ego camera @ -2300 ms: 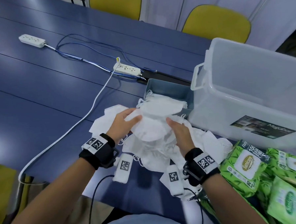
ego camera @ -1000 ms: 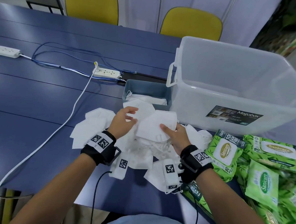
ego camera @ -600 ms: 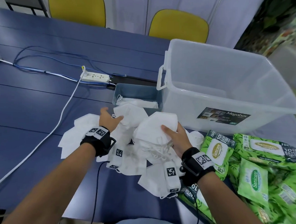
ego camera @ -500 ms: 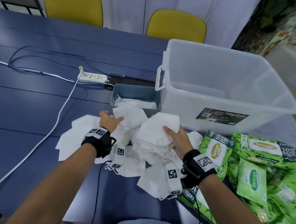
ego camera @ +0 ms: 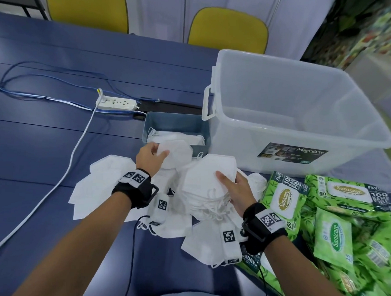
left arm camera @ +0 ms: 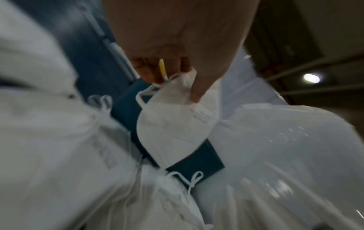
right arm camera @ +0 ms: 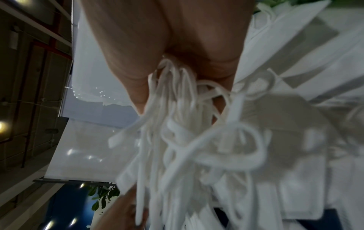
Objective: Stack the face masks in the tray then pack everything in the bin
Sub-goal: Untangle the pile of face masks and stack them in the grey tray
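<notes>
A few white folded face masks (ego camera: 176, 136) already lie in the grey rectangular tray (ego camera: 177, 122) at frame centre. The left hand (ego camera: 149, 159) pinches 1 mask (ego camera: 177, 154); the right hand (ego camera: 237, 190) grips a stack (ego camera: 208, 182). Loose masks (ego camera: 97, 181), green wipe packs (ego camera: 335, 223) and the clear plastic bin (ego camera: 293, 121) remain unpacked.

Dark blue desk (ego camera: 43, 144) | on it: clear plastic storage bin (ego camera: 304, 122), grey-blue metal tray (ego camera: 175, 123) just beside it, loose white folded face masks (ego camera: 102, 179), green wet-wipe packs (ego camera: 345, 214), white power strip (ego camera: 117, 103), white and blue cables (ego camera: 59, 181)
</notes>
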`<state>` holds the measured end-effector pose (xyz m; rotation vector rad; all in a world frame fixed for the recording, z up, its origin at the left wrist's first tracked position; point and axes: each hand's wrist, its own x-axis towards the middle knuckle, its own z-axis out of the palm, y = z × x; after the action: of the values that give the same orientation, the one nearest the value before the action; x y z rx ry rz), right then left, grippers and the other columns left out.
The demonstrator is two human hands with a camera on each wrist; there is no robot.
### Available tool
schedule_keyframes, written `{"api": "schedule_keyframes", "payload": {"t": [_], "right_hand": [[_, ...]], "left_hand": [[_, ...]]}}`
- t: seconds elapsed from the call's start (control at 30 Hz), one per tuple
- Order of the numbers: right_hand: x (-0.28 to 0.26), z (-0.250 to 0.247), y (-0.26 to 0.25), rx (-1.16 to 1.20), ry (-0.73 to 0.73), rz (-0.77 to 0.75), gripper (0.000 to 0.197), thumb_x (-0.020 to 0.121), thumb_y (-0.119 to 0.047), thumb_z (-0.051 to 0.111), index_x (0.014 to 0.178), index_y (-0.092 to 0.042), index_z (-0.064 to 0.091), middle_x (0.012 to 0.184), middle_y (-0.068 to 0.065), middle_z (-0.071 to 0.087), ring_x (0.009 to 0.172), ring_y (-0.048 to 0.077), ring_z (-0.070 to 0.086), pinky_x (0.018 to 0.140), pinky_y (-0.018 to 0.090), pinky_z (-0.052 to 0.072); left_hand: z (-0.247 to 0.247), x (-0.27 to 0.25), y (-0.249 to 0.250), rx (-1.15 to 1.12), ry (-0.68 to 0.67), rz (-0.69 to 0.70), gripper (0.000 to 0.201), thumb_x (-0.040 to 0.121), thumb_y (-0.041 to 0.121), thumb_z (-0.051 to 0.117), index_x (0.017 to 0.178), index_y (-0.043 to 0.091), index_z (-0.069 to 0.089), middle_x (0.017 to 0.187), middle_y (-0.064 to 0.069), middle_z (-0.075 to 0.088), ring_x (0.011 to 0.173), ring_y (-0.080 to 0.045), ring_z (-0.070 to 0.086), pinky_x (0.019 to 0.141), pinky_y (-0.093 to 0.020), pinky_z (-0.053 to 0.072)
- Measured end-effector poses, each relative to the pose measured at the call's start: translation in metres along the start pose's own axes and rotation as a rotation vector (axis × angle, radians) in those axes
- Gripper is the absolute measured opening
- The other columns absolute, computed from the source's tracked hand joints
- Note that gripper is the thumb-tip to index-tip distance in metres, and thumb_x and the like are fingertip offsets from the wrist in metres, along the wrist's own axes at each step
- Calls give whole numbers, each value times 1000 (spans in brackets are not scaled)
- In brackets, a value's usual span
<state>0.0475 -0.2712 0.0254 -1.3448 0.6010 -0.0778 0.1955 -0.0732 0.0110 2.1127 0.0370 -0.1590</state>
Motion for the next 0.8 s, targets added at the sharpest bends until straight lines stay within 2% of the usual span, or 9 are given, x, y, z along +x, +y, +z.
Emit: {"api": "schedule_keyframes", "payload": {"t": [0.07, 0.17, 0.27, 0.37, 0.43, 0.53, 0.63, 0.7, 0.8], "right_hand": [[2, -3, 0, -5, 36, -6, 20, 87, -20, 68, 103, -8, 68, 106, 12, 72, 103, 29, 67, 96, 49, 50], [4, -2, 0, -16, 62, -9, 19, 86, -21, 69, 98, -7, 69, 102, 12, 73, 100, 29, 68, 94, 48, 51], [1, 5, -4, -57, 12, -43, 19, 85, -23, 70, 96, -8, 70, 98, 9, 74, 95, 25, 69, 91, 42, 54], [-2, 12, -7, -88, -67, -70, 23, 84, -25, 71, 97, -6, 71, 98, 7, 74, 95, 23, 70, 88, 37, 55], [-3, 13, -8, -115, -80, -77, 27, 82, -27, 73, 95, -4, 71, 96, 9, 74, 94, 25, 70, 87, 37, 55], [-6, 11, -10, -131, -83, -95, 29, 80, -28, 75, 93, -3, 71, 94, 9, 74, 90, 25, 70, 84, 38, 56], [-8, 10, -11, -118, -85, -96, 28, 80, -32, 74, 91, -7, 71, 92, 4, 73, 85, 19, 68, 77, 29, 54], [-8, 7, -11, -143, -66, -122, 30, 77, -37, 77, 92, -12, 70, 99, 0, 71, 91, 13, 64, 84, 24, 48], [-11, -2, -13, -119, -83, -156, 12, 79, -16, 75, 90, -21, 72, 102, -9, 71, 99, 0, 63, 88, 15, 45]], "left_hand": [[-9, -9, 14, -19, 41, 126, 25, 86, 19, 65, 105, 11, 51, 80, -7, 56, 70, -21, 48, 71, -32, 42], [-23, -26, 34, 11, -42, 381, 41, 92, 10, 54, 127, 21, 37, 75, -3, 47, 61, -17, 41, 63, -30, 40], [-24, -37, 45, 218, -138, 541, 25, 95, 5, 45, 115, 14, 56, 90, -3, 52, 74, -22, 50, 75, -36, 46], [-16, -45, 45, 257, -350, 449, 23, 97, 14, 46, 98, 4, 67, 93, -14, 54, 92, -27, 54, 88, -35, 41], [-16, -50, 43, 155, -421, 362, 38, 95, 31, 46, 90, -1, 66, 86, -15, 51, 93, -28, 52, 82, -30, 40], [-19, -55, 44, -32, -360, 277, 46, 93, 37, 56, 79, -6, 63, 76, -4, 43, 76, -18, 45, 68, -22, 33], [-22, -56, 45, -5, -332, 304, 24, 86, 26, 68, 71, 8, 66, 76, -1, 50, 67, -10, 45, 63, -16, 33], [-28, -52, 43, 4, -250, 309, 16, 85, 23, 69, 73, 13, 66, 79, -2, 55, 64, -12, 42, 61, -18, 33], [-45, -42, 40, -50, -3, 275, 15, 87, 22, 66, 82, 9, 68, 75, 6, 52, 57, -10, 38, 60, -21, 38]]}}
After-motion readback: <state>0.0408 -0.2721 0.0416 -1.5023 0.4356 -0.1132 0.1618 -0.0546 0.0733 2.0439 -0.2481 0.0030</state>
